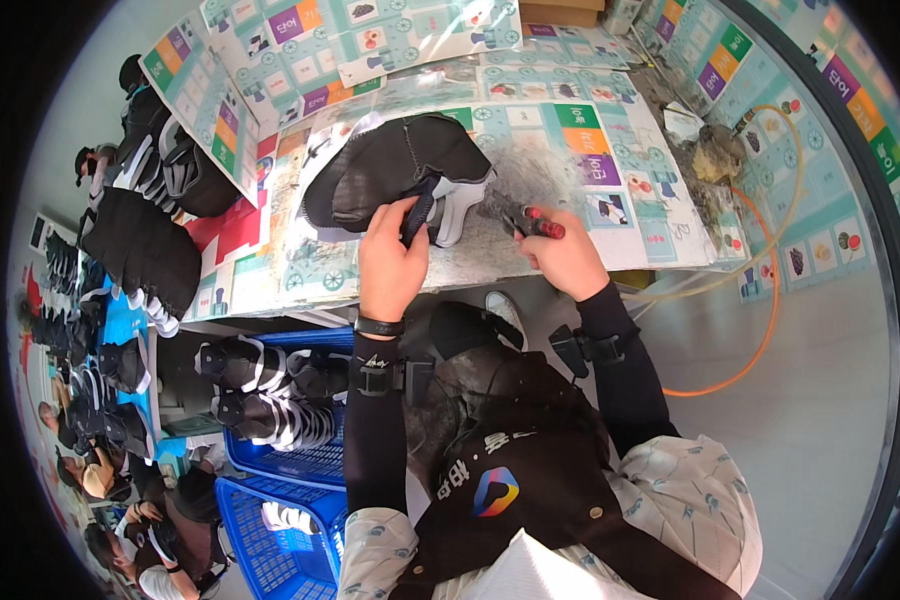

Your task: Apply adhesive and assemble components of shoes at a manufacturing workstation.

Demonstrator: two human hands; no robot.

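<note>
At the table's front edge my left hand [394,262] pinches the dark edge of a black and light-grey shoe upper [458,205]. Its fingers are closed on the fabric. Behind that hand lies a bulky mass of black mesh uppers [370,180]; where one piece ends and another begins is hard to tell. To the right, my right hand [568,258] is closed around a small red-handled hand tool [545,228]. The tool's dark metal tip points left, toward the grey edge of the upper, with a gap between them. Its exact kind is unclear.
Printed sheets cover the worktable [660,220] and its upright panels. Black uppers [140,245] are stacked at the left. Blue baskets [270,540] stand below, one filled with black-and-white uppers. An orange hose [770,330] hangs at the right. Other people [150,520] work far left.
</note>
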